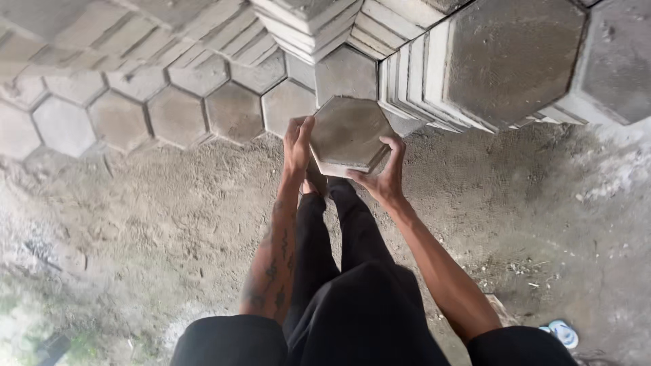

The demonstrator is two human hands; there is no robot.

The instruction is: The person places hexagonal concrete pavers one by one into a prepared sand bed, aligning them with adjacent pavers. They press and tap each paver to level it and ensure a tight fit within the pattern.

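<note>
Hexagonal paver [347, 132] gripped between left hand [297, 144], right hand [386, 173], arms outstretched.

No packages, labels, signs or screens — none in view.

Hexagonal paver [348, 132] grey-brown, paler edge. Laid pavers [176, 112] grey, honeycomb pattern. Stacked pavers [475, 61] grey, whitish sides. Ground [169, 224] sandy brown. Trousers [352, 291] black. Sandal [561, 332] blue-white.

The person wears black short sleeves and black trousers. The left forearm [274, 271] bears dark tattoos. Both forearms are bare.
</note>
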